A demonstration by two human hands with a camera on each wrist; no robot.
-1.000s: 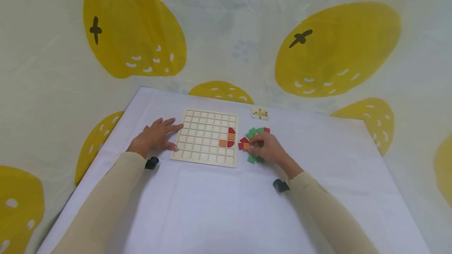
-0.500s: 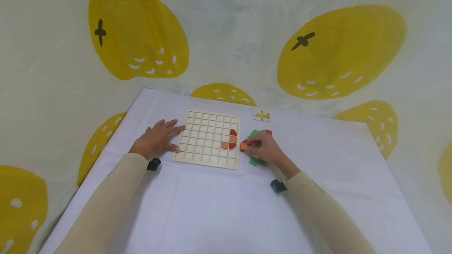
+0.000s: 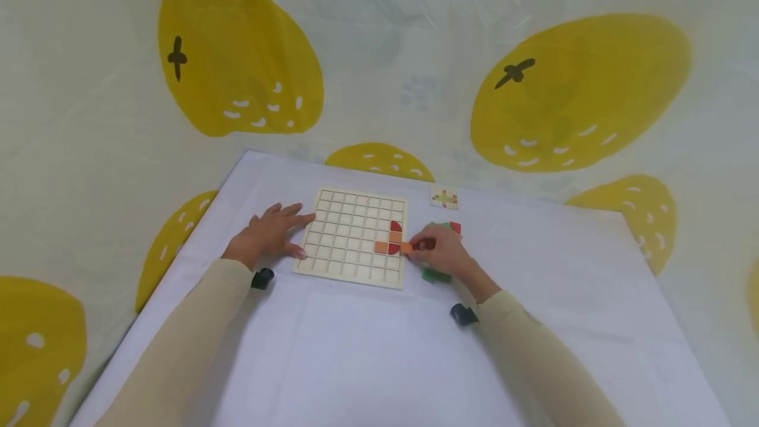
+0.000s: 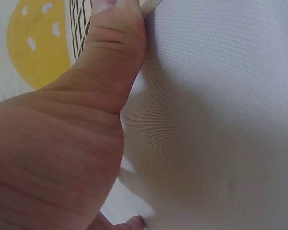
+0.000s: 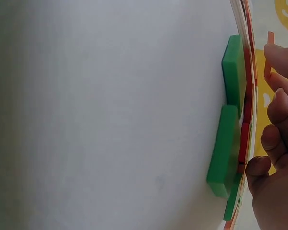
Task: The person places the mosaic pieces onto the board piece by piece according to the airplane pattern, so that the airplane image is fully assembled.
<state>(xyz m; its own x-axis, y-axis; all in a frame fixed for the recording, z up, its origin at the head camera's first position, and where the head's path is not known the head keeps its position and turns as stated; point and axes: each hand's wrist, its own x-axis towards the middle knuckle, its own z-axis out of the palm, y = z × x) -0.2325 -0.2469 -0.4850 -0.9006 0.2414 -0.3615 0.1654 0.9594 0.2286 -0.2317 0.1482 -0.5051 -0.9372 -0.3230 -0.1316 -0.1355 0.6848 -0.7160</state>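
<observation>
A pale wooden grid board (image 3: 350, 236) lies on the white table, with two red rounded tiles and two orange square tiles in cells near its right edge. My left hand (image 3: 263, 236) is spread at the board's left side, thumb and a fingertip touching the edge; the left wrist view shows the thumb (image 4: 110, 57) against it. Between thumb and finger, my right hand (image 3: 441, 250) pinches an orange square tile (image 3: 406, 248) at the board's right edge. The right wrist view shows that tile (image 5: 269, 55) raised off the table. Green tiles (image 3: 435, 276) lie partly hidden beneath the right hand.
A small pattern card (image 3: 444, 197) lies behind the board at the table's far edge. A red tile (image 3: 455, 227) sits at the back of the loose pile. A cloth printed with yellow fruit (image 3: 581, 91) hangs behind the white table (image 3: 350, 354).
The right hand has picked an orange tile from the pile and carried it left to the board's edge. The left hand keeps its place beside the board. The head view has shifted slightly.
</observation>
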